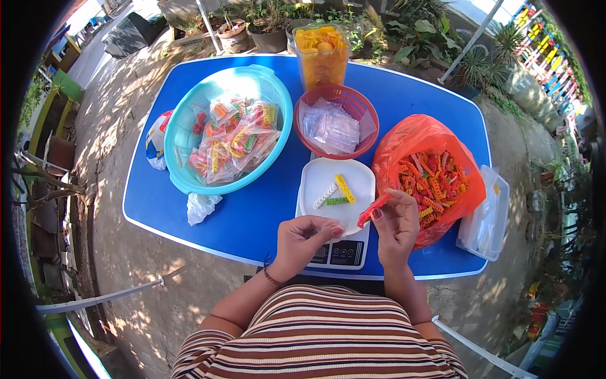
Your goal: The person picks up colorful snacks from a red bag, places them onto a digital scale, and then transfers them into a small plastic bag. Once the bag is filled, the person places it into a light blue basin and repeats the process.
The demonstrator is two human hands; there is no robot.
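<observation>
My right hand point(399, 222) pinches a red crinkled snack piece point(373, 210) between thumb and fingers, above the right edge of a white plate. My left hand point(304, 245) is closed at the plate's near edge, its fingertips pinching a small clear plastic bag point(344, 226) that is hard to make out. The white plate point(310, 174) rests on a digital kitchen scale point(346, 254). On the plate lie a white piece point(325, 196), a yellow piece point(344, 188) and a green piece point(336, 201) of the same crinkled snack.
A turquoise basin point(180, 136) with several filled packets stands left. Behind the plate is a red basket point(374, 129) of clear bags, then a tub of yellow chips point(322, 60). Right are a red plastic bag point(404, 136) of loose snacks and a clear container point(495, 237).
</observation>
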